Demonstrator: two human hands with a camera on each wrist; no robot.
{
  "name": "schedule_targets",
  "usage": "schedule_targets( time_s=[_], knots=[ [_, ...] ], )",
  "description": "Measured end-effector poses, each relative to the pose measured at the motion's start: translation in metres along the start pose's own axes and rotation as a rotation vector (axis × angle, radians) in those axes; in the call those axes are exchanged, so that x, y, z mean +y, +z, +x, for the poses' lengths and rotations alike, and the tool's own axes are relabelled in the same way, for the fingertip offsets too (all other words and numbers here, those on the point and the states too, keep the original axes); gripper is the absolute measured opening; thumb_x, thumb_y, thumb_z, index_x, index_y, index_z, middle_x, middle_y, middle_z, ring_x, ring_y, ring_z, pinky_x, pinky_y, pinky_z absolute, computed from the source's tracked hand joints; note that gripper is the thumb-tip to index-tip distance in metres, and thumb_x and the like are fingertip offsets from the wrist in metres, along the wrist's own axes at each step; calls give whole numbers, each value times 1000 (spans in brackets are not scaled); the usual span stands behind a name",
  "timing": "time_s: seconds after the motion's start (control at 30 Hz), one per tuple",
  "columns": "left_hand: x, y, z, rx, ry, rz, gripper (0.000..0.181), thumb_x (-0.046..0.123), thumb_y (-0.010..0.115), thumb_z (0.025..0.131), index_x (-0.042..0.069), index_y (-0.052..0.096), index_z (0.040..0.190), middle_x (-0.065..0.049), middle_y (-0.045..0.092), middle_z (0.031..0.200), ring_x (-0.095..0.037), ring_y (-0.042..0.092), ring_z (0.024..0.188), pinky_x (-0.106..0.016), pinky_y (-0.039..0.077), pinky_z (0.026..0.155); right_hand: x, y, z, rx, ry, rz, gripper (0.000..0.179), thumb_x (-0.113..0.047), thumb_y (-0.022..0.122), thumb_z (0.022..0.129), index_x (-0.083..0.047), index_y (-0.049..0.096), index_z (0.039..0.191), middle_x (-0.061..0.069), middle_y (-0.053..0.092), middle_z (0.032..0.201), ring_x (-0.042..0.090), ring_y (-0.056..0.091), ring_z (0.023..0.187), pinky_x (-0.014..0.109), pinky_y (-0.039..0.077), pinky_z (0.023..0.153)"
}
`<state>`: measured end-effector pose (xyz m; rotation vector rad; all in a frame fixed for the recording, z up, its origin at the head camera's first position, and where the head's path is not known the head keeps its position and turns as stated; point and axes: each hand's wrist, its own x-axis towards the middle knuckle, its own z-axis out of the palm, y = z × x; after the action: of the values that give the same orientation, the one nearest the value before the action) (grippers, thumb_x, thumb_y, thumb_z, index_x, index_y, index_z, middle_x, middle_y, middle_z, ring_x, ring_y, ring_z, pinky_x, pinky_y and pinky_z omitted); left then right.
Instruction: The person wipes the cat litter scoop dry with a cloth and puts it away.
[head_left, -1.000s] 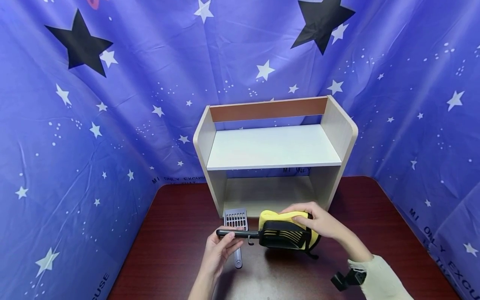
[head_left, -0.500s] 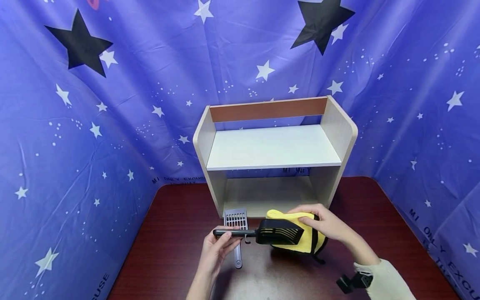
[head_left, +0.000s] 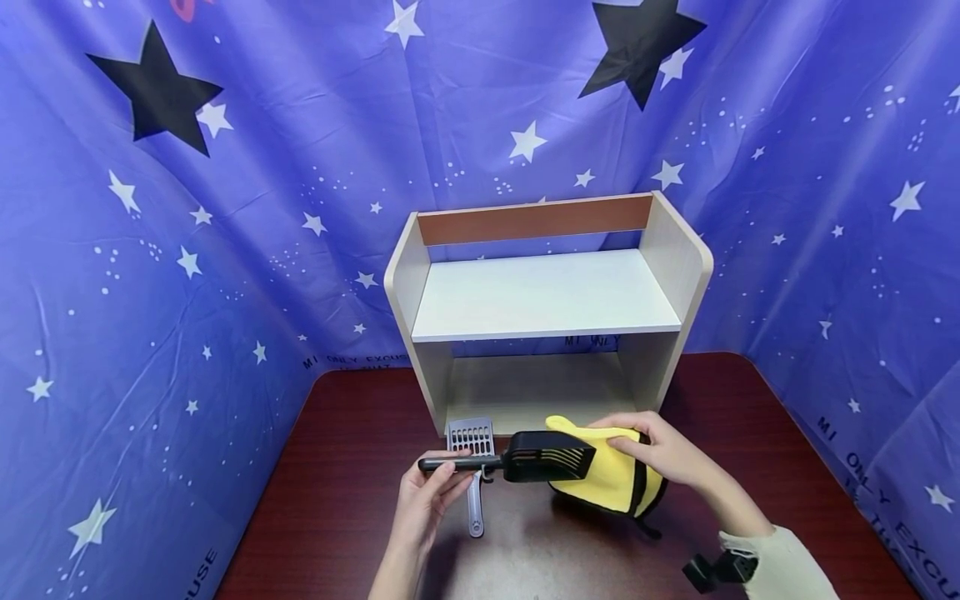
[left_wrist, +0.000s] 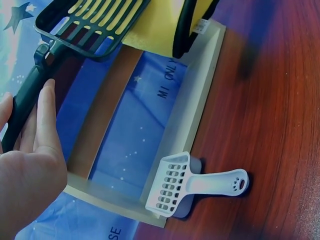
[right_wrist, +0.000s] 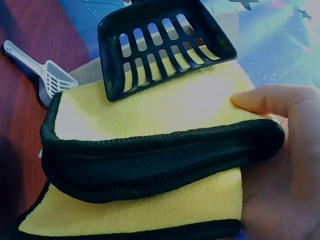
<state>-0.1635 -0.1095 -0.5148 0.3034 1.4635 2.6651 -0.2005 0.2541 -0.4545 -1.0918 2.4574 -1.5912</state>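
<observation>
My left hand (head_left: pixel 425 500) holds a black slotted litter scoop (head_left: pixel 543 457) by its handle, thumb on one side and fingers on the other. The scoop points right, its pan overlapping the left edge of a folded yellow cloth (head_left: pixel 600 479) with black edging. That cloth is gripped at its upper right by my right hand (head_left: pixel 652 446), thumb on top. In the right wrist view, the black pan (right_wrist: pixel 114 65) sits at the cloth's far edge (right_wrist: pixel 150 115). Below the left hand, a pale grey litter scoop (left_wrist: pixel 215 183) lies with its slotted end on the shelf's front edge.
A two-level wooden shelf unit (head_left: pixel 547 296) stands at the back of the dark red table (head_left: pixel 337 500). Blue star-patterned curtains (head_left: pixel 300 167) hang behind and on both sides. A black device (head_left: pixel 720 571) is worn on the right wrist.
My right hand and the yellow cloth have moved right, away from the black scoop. The scoop has shifted slightly left and up, so more of the cloth shows. The grey scoop stays put.
</observation>
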Motion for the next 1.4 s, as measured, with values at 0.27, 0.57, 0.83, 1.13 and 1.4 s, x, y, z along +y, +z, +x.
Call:
schedule_targets(
  time_s=[0.27,0.57,0.83,1.13,1.4],
  knots=[
    [2,-2,0,35,1,5,30,-3,47,101,17,69,102,-3,76,111,-15,74,100,-32,58,90,3,-2,-6,1,27,3,28,1,54,98,-3,69,121,-9,72,117,-5,63,102,18,57,77],
    [3,-6,0,43,15,6,30,-3,46,101,16,68,102,-2,76,111,-16,74,99,-33,58,90,4,-4,-12,10,51,2,27,0,55,98,-3,70,120,-9,72,115,-4,62,98,19,57,74],
    [4,-7,0,16,19,-5,32,-4,44,102,16,69,102,-2,76,110,-15,74,99,-34,58,91,2,-6,-13,37,62,-29,26,0,55,98,-4,70,119,-10,72,115,-5,62,101,17,56,76],
    [2,-5,0,-44,-16,-11,31,-2,43,102,16,68,105,-2,76,111,-16,74,100,-32,57,91,-1,-6,-3,60,74,-28,26,-1,54,99,-5,69,120,4,72,113,-2,63,90,21,57,70],
    [-2,1,0,-72,-44,-16,30,-1,45,102,17,68,105,-2,76,112,-15,74,99,-31,58,90,-4,0,13,20,30,-15,27,-3,53,100,-7,69,122,11,72,117,-2,62,101,19,56,78]
  ],
)
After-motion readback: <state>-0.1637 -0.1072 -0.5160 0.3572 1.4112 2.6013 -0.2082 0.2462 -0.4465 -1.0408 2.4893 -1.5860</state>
